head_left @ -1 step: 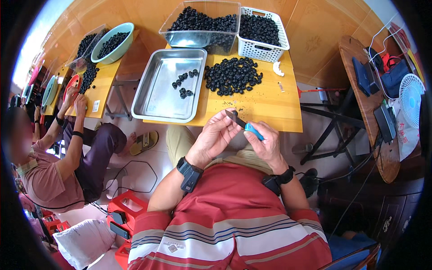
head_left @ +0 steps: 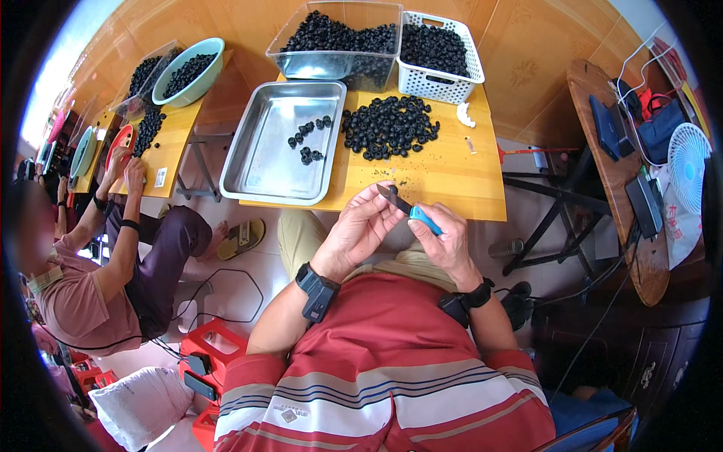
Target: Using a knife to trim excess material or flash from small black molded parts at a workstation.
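Note:
In front of the table's near edge, my left hand (head_left: pixel 360 232) pinches a small black round piece (head_left: pixel 392 188) between thumb and fingertips. My right hand (head_left: pixel 446 237) is closed round the blue handle of a small knife (head_left: pixel 426 220), its dark blade pointing left and up to the piece. The blade's tip is partly hidden by my left fingers, so I cannot tell how far it goes in. Beyond my hands, a loose pile of black round pieces (head_left: pixel 390 128) lies on the yellow table (head_left: pixel 452 181). Several more lie in a shallow metal tray (head_left: pixel 256 181) at its left.
A clear plastic bin (head_left: pixel 316 66) and a white perforated basket (head_left: pixel 440 89), both holding black pieces, stand at the back. A white scrap (head_left: pixel 465 115) lies near the table's right edge. At left a co-worker (head_left: pixel 98 294) handles similar pieces; at right stands a wooden table (head_left: pixel 602 173) with a fan (head_left: pixel 687 162).

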Demonstrator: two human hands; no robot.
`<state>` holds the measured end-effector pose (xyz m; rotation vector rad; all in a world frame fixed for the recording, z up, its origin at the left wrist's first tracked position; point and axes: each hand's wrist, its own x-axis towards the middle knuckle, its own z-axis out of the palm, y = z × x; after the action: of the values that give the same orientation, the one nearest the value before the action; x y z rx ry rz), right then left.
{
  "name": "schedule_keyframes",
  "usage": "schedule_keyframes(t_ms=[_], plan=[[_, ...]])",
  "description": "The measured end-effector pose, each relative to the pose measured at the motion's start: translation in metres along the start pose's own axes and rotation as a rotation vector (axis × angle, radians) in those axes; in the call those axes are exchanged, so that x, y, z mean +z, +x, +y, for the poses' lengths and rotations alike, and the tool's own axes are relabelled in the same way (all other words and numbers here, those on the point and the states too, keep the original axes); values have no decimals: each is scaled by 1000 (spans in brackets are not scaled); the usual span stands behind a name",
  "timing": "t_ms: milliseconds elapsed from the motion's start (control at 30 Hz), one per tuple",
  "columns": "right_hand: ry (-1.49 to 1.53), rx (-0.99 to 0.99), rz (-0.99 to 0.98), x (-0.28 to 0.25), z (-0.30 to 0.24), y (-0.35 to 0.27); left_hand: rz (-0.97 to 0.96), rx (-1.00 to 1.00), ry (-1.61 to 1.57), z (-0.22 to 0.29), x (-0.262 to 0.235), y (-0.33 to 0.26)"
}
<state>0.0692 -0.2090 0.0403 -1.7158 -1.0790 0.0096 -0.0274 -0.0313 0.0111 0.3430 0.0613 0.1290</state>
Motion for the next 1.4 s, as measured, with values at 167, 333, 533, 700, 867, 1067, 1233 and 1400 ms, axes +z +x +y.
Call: schedule_keyframes(t_ms=[167, 333, 533, 700, 867, 1067, 1233, 1400], plan=[[-4, -3, -9, -1, -3, -1, 5, 6, 6, -2, 1, -2], [-5, -9, 6, -2, -3, -1, -6, 7, -3, -2, 3, -3], [-20, -9, -27, -4, -4, 1, 21, 19, -4, -2, 4, -5], [2, 2, -24, -4, -5, 2, 29, 53, 59, -2, 8, -7], [64, 153, 114, -5, 22, -2, 6, 73, 121, 1, 26, -17], [145, 323, 128, -13, 17, 1, 17, 85, 148, 10, 28, -18], [223, 258, 62, -2, -3, 10, 44, 61, 147, 6, 27, -18], [335, 228, -32, 11, -15, 20, 67, 32, 233, 2, 25, -20]])
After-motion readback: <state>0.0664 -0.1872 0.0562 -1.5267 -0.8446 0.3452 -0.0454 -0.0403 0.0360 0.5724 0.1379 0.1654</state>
